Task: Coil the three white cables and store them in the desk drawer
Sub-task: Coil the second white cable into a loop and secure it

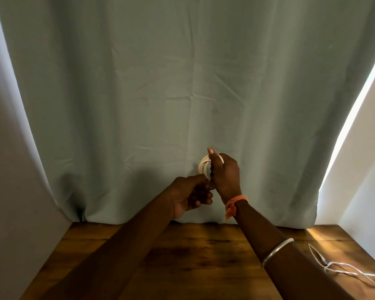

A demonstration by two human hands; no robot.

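Head view: coiling in hand, judged partway through the three. Held up in front of the curtain (pixel 182 83), above the far edge of the counter (pixel 182 256): a coil (pixel 204 164) of white cable, round loops of smooth thin cord bunched together. Right hand (pixel 225 174) closed round the coil's right side, thumb raised straight above the grip. Left hand (pixel 191 194) just below and left of that grip, fingers curled shut at the coil's bottom, seemingly pinching the tail end; exact hold hidden. Orange band on the right wrist, silver bangle further down the forearm. Well to the right of the grip and nearer the camera, loose cable (pixel 344 269) sprawled uncoiled on the wood, slack and thin, whether one or two not clear. Counter: dark, worn, grainy planks. Drawer not in sight. Next, probably: tuck or wrap the tail to lock the loops, calling for a steady right-hand grip so the coil keeps its shape.
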